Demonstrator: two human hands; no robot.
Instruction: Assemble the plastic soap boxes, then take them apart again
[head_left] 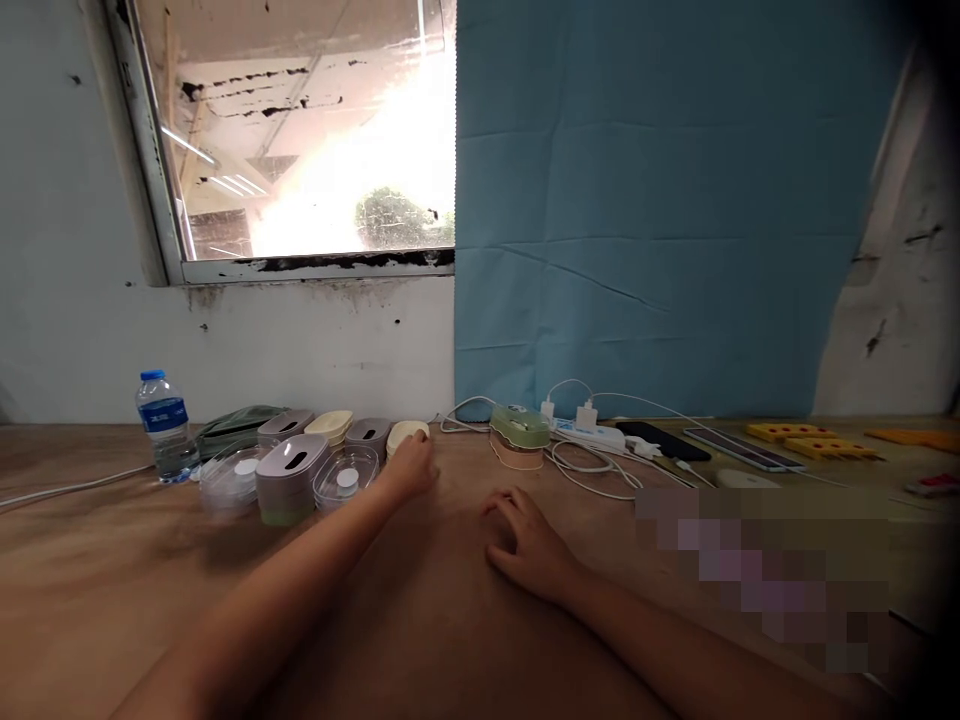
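My left hand [415,466] reaches out to a small cream container [405,432] at the right end of a group of tubs, its fingers bent over the container's right side. Part of the container is hidden behind the hand. To its left are mauve tubs with oval slots, the nearest a mauve tub [289,470] with a green base. Clear plastic lids [346,478] with white round centres stand among them, near a stack of cream pieces [330,427]. My right hand [529,540] rests low over the table, holding nothing, thumb and fingers apart.
A water bottle [166,430] and a dark green pouch [236,430] stand at the back left. Behind my right hand is a green-topped container [519,430]. Farther right lie a power strip [589,435], looping white cables, phones [664,441] and yellow blocks [814,440].
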